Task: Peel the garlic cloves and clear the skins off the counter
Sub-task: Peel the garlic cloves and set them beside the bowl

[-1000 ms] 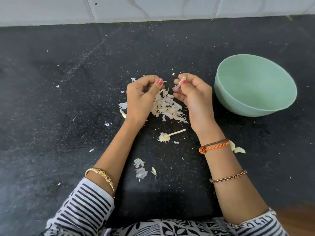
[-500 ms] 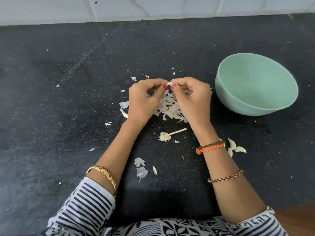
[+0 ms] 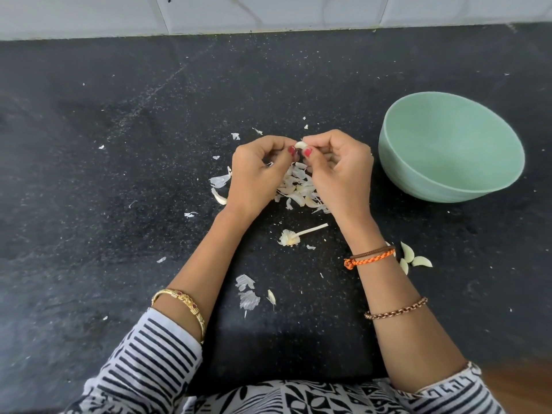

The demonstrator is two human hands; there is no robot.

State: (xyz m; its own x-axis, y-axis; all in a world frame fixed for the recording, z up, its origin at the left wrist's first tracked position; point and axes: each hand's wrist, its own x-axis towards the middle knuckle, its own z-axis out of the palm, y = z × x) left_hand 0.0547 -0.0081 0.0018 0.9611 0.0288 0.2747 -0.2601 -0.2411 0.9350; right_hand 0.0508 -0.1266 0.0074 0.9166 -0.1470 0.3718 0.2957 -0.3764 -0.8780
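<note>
A small pale garlic clove (image 3: 300, 144) is pinched between the fingertips of both hands above the black counter (image 3: 119, 174). My left hand (image 3: 257, 174) and my right hand (image 3: 340, 171) meet at the clove, fingers curled. Under the hands lies a pile of garlic skins (image 3: 298, 189). Peeled cloves (image 3: 413, 258) lie by my right wrist. A bare garlic stem with its root base (image 3: 294, 236) lies between my forearms.
A mint-green bowl (image 3: 454, 186) stands at the right, its inside showing nothing. Loose skin flakes (image 3: 246, 291) lie near the front, and small scraps (image 3: 219, 186) are scattered left of the pile. A tiled wall (image 3: 268, 10) borders the counter's far edge.
A second ago the hands were slightly apart, the right one holding the clove. They have come together, and both now pinch the clove at their fingertips.
</note>
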